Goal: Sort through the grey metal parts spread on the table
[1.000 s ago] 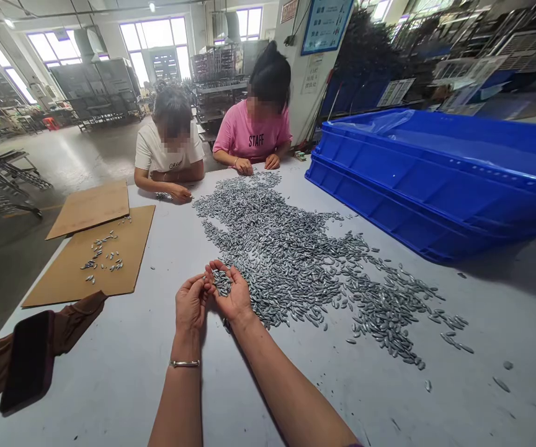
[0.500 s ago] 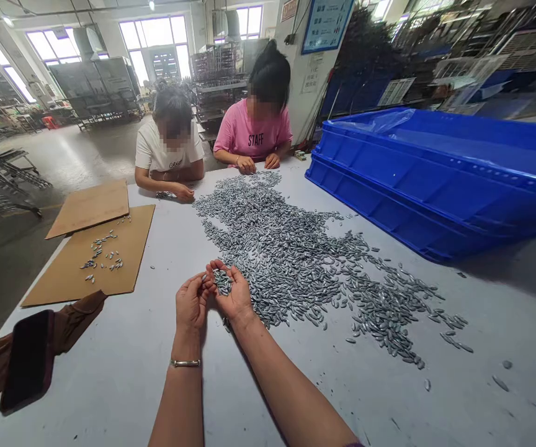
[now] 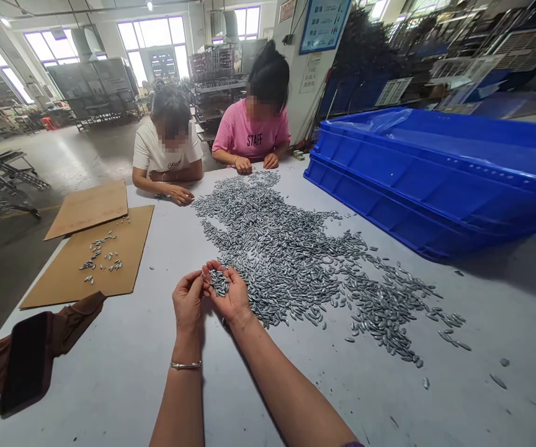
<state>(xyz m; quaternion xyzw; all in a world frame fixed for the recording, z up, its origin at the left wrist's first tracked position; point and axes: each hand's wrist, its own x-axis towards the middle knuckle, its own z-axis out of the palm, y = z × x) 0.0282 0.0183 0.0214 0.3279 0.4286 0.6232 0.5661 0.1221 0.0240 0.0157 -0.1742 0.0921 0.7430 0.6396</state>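
My right hand (image 3: 233,298) is turned palm up and cupped around a small heap of grey, metallic-looking oval pieces (image 3: 219,283). Close against its fingers, my left hand (image 3: 188,301) is closed in a pinch of thumb and forefinger. What sits between those left fingertips is too small and partly covered to make out. Both hands are above the white table (image 3: 259,385), at the near left edge of a wide pile of the same oval pieces (image 3: 281,254). A metal bangle (image 3: 185,365) circles my left wrist.
Two blue crates (image 3: 426,186) are stacked at right. Cardboard sheets (image 3: 123,267) lie at left, the nearer bearing scattered pieces. A phone (image 3: 26,363) rests on brown cloth (image 3: 79,320). Across the table sit a person in white (image 3: 165,155) and one in pink (image 3: 254,133), hands near the pieces.
My left fingers have shifted slightly at the edge of my right palm; a piece visible at their tips before is now hard to see. The white-shirted person's hand has opened out a little.
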